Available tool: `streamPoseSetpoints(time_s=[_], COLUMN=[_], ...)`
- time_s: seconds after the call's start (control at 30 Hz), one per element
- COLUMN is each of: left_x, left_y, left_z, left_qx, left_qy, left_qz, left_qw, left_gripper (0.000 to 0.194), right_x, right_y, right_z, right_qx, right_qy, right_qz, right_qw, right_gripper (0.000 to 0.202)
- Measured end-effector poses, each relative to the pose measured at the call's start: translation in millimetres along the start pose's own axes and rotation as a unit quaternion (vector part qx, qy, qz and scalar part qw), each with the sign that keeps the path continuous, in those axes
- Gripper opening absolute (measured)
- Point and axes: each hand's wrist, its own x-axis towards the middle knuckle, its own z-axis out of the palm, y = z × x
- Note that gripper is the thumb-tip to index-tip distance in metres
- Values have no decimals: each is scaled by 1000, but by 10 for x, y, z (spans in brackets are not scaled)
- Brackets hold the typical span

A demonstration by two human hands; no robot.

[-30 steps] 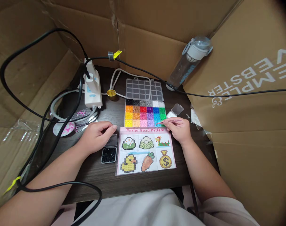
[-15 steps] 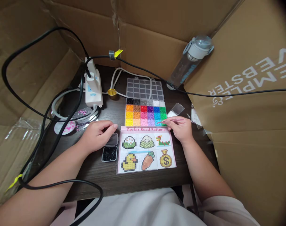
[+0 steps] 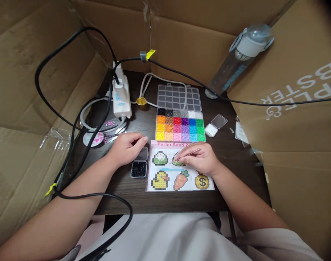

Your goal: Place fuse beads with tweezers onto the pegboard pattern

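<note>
My right hand (image 3: 200, 156) is closed around thin tweezers (image 3: 181, 158), over the top middle of the Perler bead pattern sheet (image 3: 168, 180). The tips point at the dumpling-like picture; any bead in them is too small to make out. My left hand (image 3: 129, 146) rests loosely curled on the desk, thumb against fingers, with nothing visible in it. Beside it lies a small open box of black beads (image 3: 138, 169), its clear lid partly under the hand. Just beyond the sheet sits the compartment box of coloured beads (image 3: 181, 127), its lid folded back.
A small open box of white beads (image 3: 211, 129) lies on the right. At the back left are a power strip (image 3: 122, 98), black cables (image 3: 73, 134) and a gold cup-like object (image 3: 141, 103). A tilted water bottle (image 3: 236, 65) leans by the cardboard wall (image 3: 189, 47).
My right hand with the tweezers has moved from the bead box's right front corner back over the pattern sheet. My left hand stays put. The view has shifted left.
</note>
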Motion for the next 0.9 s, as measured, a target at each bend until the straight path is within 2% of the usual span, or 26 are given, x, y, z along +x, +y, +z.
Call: streamPoseSetpoints(time_s=[0.23, 0.9], left_x=[-2, -1], left_y=[1, 5], left_z=[9, 12], left_qx=[-1, -1], left_qy=[1, 2], left_qz=[1, 0], left_qw=[1000, 1000], left_gripper=[42, 42], right_x=[12, 21], right_y=[90, 121], right_z=[-21, -12], right_qx=[-20, -22], right_qy=[-69, -83], right_qz=[-18, -12], right_qw=[997, 996], right_gripper=[6, 9])
